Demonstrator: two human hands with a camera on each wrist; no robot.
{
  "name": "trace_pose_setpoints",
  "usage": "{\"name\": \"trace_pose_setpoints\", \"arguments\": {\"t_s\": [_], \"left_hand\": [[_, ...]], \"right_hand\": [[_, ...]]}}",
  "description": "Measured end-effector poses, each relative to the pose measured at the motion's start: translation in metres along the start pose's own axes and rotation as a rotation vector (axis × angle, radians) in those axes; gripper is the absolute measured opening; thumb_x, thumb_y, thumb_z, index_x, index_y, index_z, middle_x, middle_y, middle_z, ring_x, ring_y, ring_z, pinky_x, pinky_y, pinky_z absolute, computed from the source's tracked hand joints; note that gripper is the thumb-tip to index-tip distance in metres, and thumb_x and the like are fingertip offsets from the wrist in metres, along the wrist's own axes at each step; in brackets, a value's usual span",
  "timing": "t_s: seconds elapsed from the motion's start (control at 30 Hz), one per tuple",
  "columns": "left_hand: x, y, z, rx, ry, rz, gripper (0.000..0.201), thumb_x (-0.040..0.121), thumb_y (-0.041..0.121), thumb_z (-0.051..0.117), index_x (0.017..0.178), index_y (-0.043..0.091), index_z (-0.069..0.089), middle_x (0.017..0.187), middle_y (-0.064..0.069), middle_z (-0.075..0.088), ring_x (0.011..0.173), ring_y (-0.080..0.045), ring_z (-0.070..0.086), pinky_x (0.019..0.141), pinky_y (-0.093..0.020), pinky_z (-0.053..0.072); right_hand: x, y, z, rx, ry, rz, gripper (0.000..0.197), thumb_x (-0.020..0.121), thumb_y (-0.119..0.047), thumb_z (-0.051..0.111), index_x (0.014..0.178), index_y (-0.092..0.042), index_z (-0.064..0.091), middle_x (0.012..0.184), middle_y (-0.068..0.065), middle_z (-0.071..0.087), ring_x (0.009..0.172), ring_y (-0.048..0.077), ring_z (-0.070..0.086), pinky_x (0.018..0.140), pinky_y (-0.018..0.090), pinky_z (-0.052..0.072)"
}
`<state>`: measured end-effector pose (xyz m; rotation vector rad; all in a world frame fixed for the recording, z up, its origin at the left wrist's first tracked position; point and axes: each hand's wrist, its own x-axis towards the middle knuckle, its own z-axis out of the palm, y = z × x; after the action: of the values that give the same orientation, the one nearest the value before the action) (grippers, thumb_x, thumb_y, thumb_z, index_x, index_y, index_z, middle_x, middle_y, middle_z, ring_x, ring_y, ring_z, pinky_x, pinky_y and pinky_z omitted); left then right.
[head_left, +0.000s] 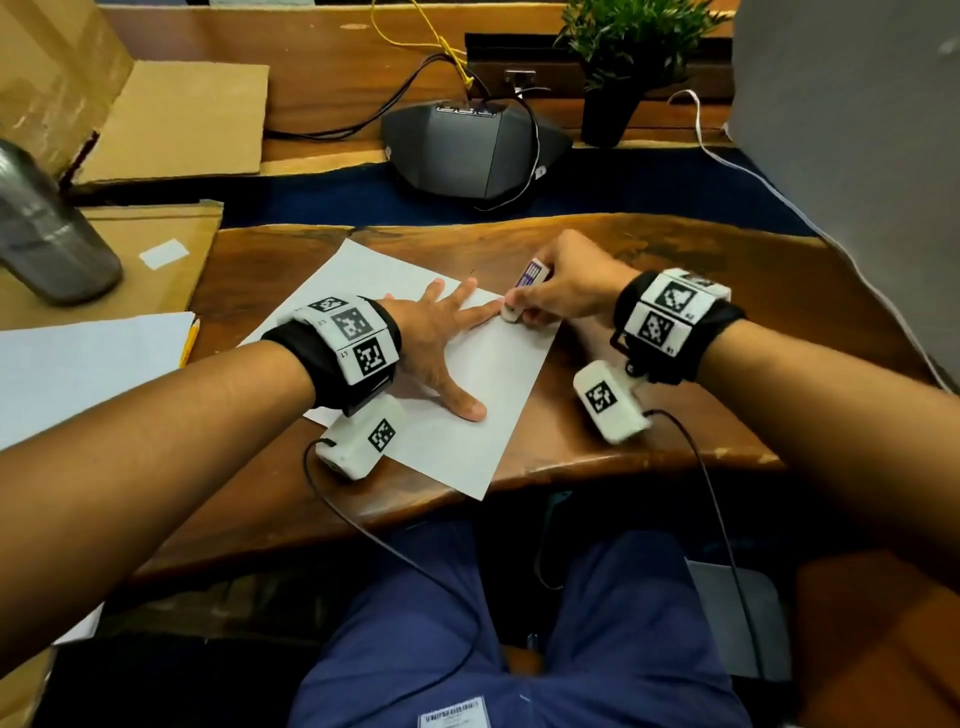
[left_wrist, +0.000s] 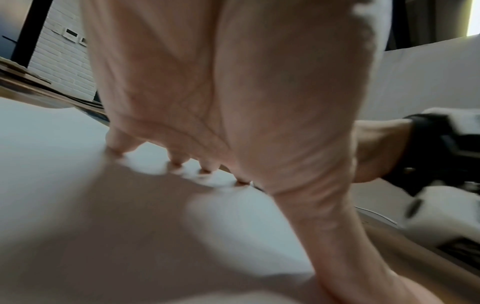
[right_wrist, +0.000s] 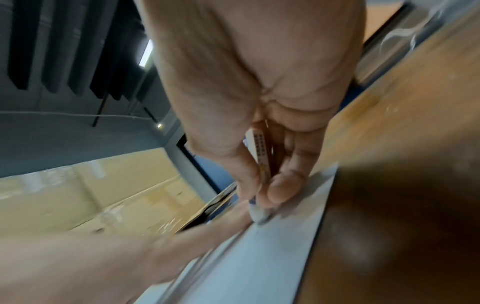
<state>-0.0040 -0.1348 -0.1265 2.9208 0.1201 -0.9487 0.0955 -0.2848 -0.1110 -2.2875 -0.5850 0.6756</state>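
A white sheet of paper lies tilted on the wooden desk. My left hand lies flat on it with fingers spread, holding it down; in the left wrist view the fingertips press the paper. My right hand pinches a white eraser in a purple printed sleeve, its white end touching the sheet near the far right edge, just beside my left forefinger. In the right wrist view the eraser sits between thumb and fingers, its tip on the paper.
A stack of white sheets with a yellow pencil lies at the left. A metal bottle and cardboard stand behind it. A dark conference phone with cables and a potted plant sit at the back.
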Motion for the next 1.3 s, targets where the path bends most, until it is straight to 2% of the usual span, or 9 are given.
{"name": "trace_pose_setpoints", "arguments": {"t_s": [0.17, 0.33, 0.47, 0.63, 0.73, 0.87, 0.97, 1.17, 1.3], "left_hand": [[0.001, -0.003, 0.001, -0.004, -0.008, 0.012, 0.138, 0.051, 0.082, 0.07, 0.151, 0.043, -0.016, 0.157, 0.009, -0.034, 0.148, -0.025, -0.023, 0.114, -0.069, 0.004], [0.001, -0.003, 0.002, 0.004, 0.0, -0.002, 0.139, 0.051, 0.081, 0.071, 0.149, 0.044, -0.02, 0.158, 0.01, -0.032, 0.148, -0.025, -0.022, 0.114, -0.069, 0.003], [0.002, -0.002, 0.001, 0.012, -0.013, 0.003, 0.138, 0.053, 0.081, 0.07, 0.149, 0.043, -0.021, 0.157, 0.009, -0.034, 0.148, -0.025, -0.023, 0.114, -0.069, 0.005], [0.002, -0.005, 0.005, -0.005, 0.012, 0.017, 0.138, 0.051, 0.083, 0.07, 0.148, 0.047, -0.022, 0.157, 0.011, -0.033, 0.148, -0.024, -0.022, 0.114, -0.069, 0.001], [0.003, -0.008, 0.005, -0.017, 0.036, 0.044, 0.141, 0.05, 0.084, 0.069, 0.15, 0.043, -0.022, 0.158, 0.01, -0.032, 0.148, -0.022, -0.023, 0.115, -0.067, -0.003], [0.003, -0.009, 0.007, -0.042, 0.047, -0.009, 0.156, 0.037, 0.09, 0.062, 0.151, 0.03, -0.025, 0.158, 0.005, -0.033, 0.148, -0.021, -0.024, 0.119, -0.059, -0.004], [0.002, -0.01, 0.01, -0.042, 0.055, -0.061, 0.161, 0.036, 0.092, 0.061, 0.151, 0.022, -0.027, 0.157, -0.003, -0.035, 0.147, -0.025, -0.025, 0.121, -0.052, -0.004], [-0.003, -0.016, 0.022, -0.083, 0.106, -0.169, 0.164, 0.033, 0.098, 0.055, 0.152, 0.019, -0.024, 0.159, -0.007, -0.031, 0.148, -0.028, -0.023, 0.121, -0.052, -0.004], [-0.004, -0.018, 0.021, -0.077, 0.085, -0.14, 0.16, 0.038, 0.096, 0.056, 0.152, 0.017, -0.025, 0.158, -0.009, -0.032, 0.147, -0.029, -0.024, 0.12, -0.053, -0.005]], "right_hand": [[-0.019, 0.0, 0.022, -0.118, -0.195, -0.097, 0.014, 0.086, -0.019, 0.078, 0.093, -0.008, 0.072, 0.08, 0.005, 0.077, 0.071, 0.015, 0.075, 0.059, 0.021, 0.059], [0.0, -0.002, 0.005, -0.001, -0.017, -0.034, 0.021, 0.086, -0.02, 0.078, 0.097, -0.004, 0.07, 0.086, 0.01, 0.077, 0.068, 0.013, 0.075, 0.06, 0.024, 0.06], [-0.016, -0.001, 0.016, -0.095, -0.185, -0.063, 0.01, 0.087, -0.019, 0.077, 0.086, -0.011, 0.071, 0.073, 0.002, 0.075, 0.062, 0.008, 0.072, 0.052, 0.017, 0.054], [0.001, 0.003, -0.016, -0.22, 0.105, -0.036, 0.025, 0.086, -0.024, 0.077, 0.103, -0.007, 0.071, 0.087, 0.005, 0.075, 0.072, 0.012, 0.074, 0.069, 0.027, 0.061], [-0.01, 0.006, -0.015, -0.045, 0.098, -0.073, 0.027, 0.087, -0.023, 0.076, 0.107, -0.006, 0.068, 0.093, 0.009, 0.074, 0.073, 0.014, 0.074, 0.059, 0.021, 0.058], [-0.029, 0.003, 0.002, 0.339, -0.268, -0.022, 0.027, 0.092, -0.012, 0.069, 0.108, 0.01, 0.067, 0.098, 0.024, 0.074, 0.078, 0.028, 0.075, 0.065, 0.032, 0.063], [-0.03, 0.005, 0.025, 0.55, -0.514, 0.119, 0.02, 0.096, -0.007, 0.061, 0.11, 0.009, 0.063, 0.104, 0.027, 0.071, 0.091, 0.033, 0.073, 0.08, 0.038, 0.061], [0.021, 0.016, -0.016, 0.715, 0.058, 0.153, 0.015, 0.099, -0.014, 0.061, 0.109, -0.003, 0.063, 0.121, 0.018, 0.07, 0.095, 0.025, 0.073, 0.079, 0.032, 0.061], [-0.006, 0.011, -0.014, 0.697, -0.129, 0.105, 0.024, 0.099, -0.018, 0.06, 0.118, -0.002, 0.063, 0.113, 0.016, 0.072, 0.098, 0.027, 0.073, 0.079, 0.034, 0.061]]}}
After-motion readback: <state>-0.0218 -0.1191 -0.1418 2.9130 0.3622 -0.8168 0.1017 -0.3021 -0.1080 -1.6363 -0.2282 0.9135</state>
